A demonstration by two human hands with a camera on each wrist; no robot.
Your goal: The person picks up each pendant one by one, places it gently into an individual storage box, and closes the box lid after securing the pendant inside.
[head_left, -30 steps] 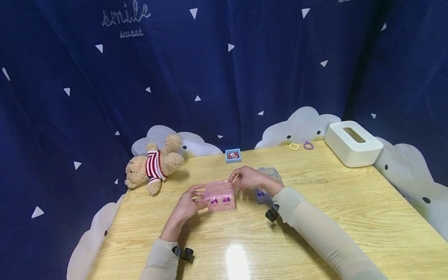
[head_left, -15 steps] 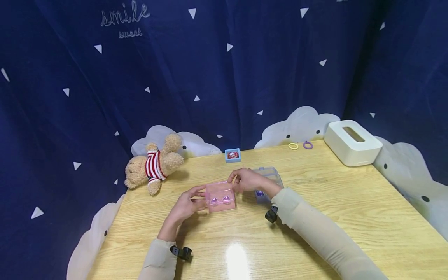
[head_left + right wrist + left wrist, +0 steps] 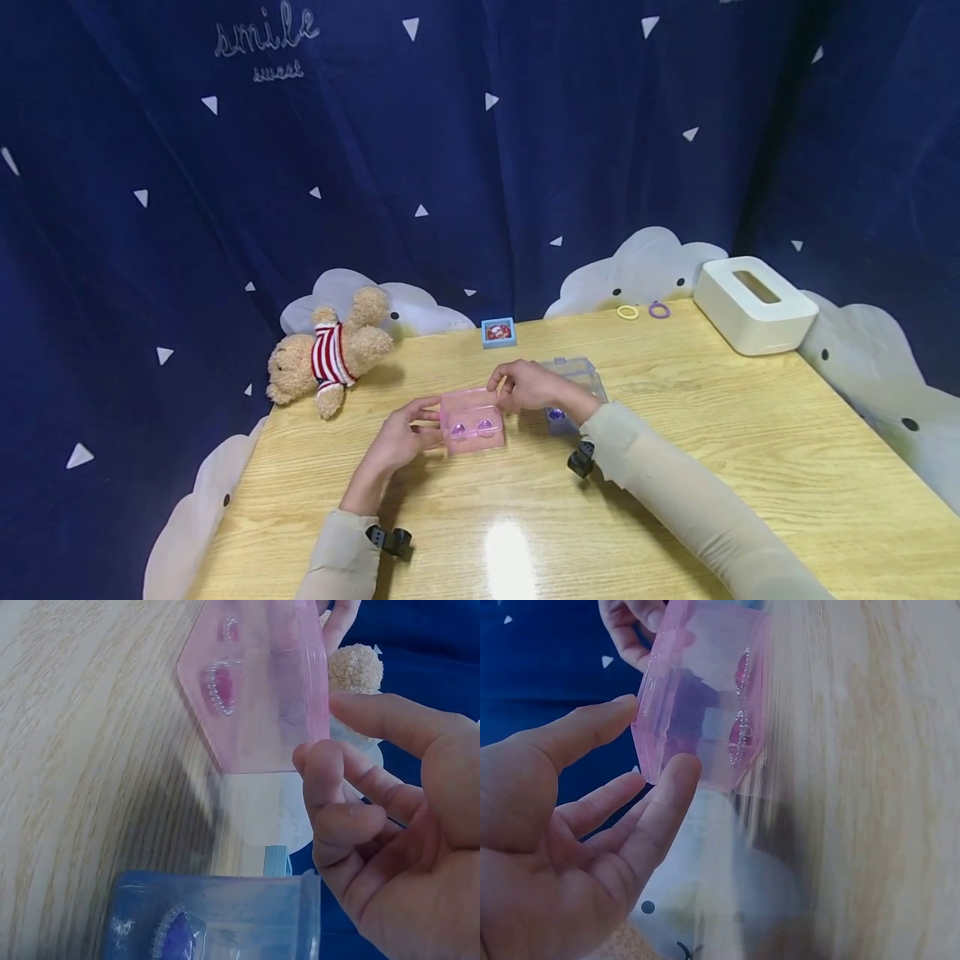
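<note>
A clear pink plastic box [image 3: 476,445] sits on the table with its lid down. Two pink-purple gem-like pieces with beaded rims show through its walls; one gem piece [image 3: 219,687] is plain in the right wrist view. My left hand [image 3: 397,437] holds the box's left side between thumb and fingertips. On the opposite side, my right hand [image 3: 531,386] pinches the lid's corner with thumb and index finger, its other fingers curled. Beside that hand stands a clear blue-grey box [image 3: 564,428] with a purple gem piece [image 3: 178,937] in it; my right wrist partly hides this box.
A teddy bear [image 3: 330,354] in a striped shirt lies at the left. Toward the back edge are a small light-blue frame [image 3: 498,343], a yellow ring [image 3: 627,313] and a purple ring [image 3: 659,311]. At the right rear stands a white tissue box [image 3: 757,310].
The pink box's lid has come down over the gem pieces within the first half second. Both hands have stayed almost in place since.
</note>
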